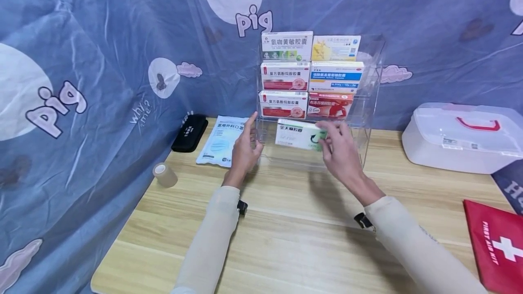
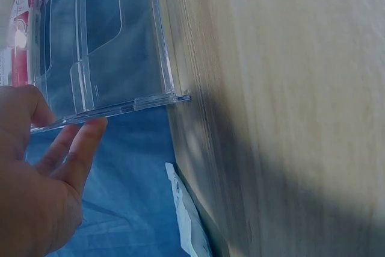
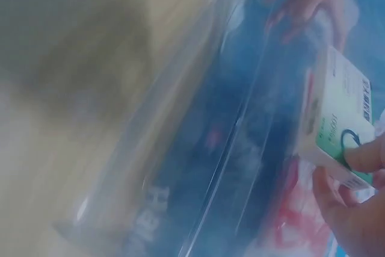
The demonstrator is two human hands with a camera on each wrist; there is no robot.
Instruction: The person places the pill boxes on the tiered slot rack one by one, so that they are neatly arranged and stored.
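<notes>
At its right end, a white and green medicine box [image 1: 295, 135] is pinched between the thumb and fingers of my right hand [image 1: 345, 158]. The box is tilted slightly, in front of the lowest tier of a clear acrylic display rack [image 1: 267, 151]. My left hand [image 1: 244, 152] grips the rack's left side panel; in the left wrist view the thumb lies on one side of the panel edge and the fingers [image 2: 81, 154] on the other. Above the held box, the rack carries red and white boxes [image 1: 283, 105], a blue and white box [image 1: 336, 77] and several others.
Left of the rack lie a blue mask packet [image 1: 220, 142], a black case [image 1: 189, 133] and a tan tape roll [image 1: 165, 176]. On the right stand a clear lidded box [image 1: 457, 142] with a red handle and a red first aid pouch [image 1: 494, 244]. Blue fabric hangs behind the wooden table [image 1: 286, 235].
</notes>
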